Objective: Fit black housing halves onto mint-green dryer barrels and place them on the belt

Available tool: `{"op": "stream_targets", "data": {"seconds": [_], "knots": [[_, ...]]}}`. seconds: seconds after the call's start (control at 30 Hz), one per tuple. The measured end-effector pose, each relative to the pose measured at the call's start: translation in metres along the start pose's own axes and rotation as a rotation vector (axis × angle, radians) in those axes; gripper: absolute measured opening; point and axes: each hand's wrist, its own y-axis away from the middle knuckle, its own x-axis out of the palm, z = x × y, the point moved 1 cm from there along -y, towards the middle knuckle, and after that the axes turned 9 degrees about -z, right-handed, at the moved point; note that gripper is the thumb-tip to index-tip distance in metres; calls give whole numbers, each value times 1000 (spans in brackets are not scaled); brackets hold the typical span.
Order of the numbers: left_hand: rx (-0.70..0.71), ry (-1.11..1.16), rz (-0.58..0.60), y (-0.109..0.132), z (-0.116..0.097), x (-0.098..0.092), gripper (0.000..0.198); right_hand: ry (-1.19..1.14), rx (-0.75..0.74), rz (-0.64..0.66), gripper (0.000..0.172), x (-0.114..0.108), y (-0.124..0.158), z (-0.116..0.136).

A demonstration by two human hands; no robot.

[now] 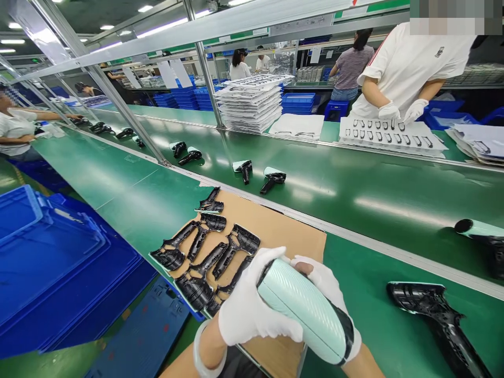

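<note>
A mint-green hair dryer body with black ends is held at the front of the bench. My white-gloved left hand is closed round its near left side, thumb along the lower edge. From the far right side my gloved right hand grips it too; its fingers are partly hidden behind the body. Several black hair dryer half shells lie inner side up on a brown cardboard sheet beyond my left hand. Another half shell rests on the green bench to the right.
Hair dryers lie spaced along the green conveyor beyond a metal rail. Blue crates stand at the left. Across the line, a co-worker's gloved hands touch a white sheet of small black parts, near stacked sheets.
</note>
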Motion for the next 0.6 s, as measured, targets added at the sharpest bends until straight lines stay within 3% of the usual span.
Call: {"op": "stream_targets", "data": {"seconds": [0.13,0.27,0.43,0.6], "knots": [[26,-11,16,0,-2,0,109,51,19,-37,29,-10,-7,0],[33,-20,36,-1,-4,0,111,224,78,-110,38,-4,-21,-13],[22,-41,44,-3,-8,-1,113,409,-159,-299,40,-6,-30,-12],[-12,-52,46,-4,-10,-1,111,576,-420,-419,16,-26,-40,19]]}}
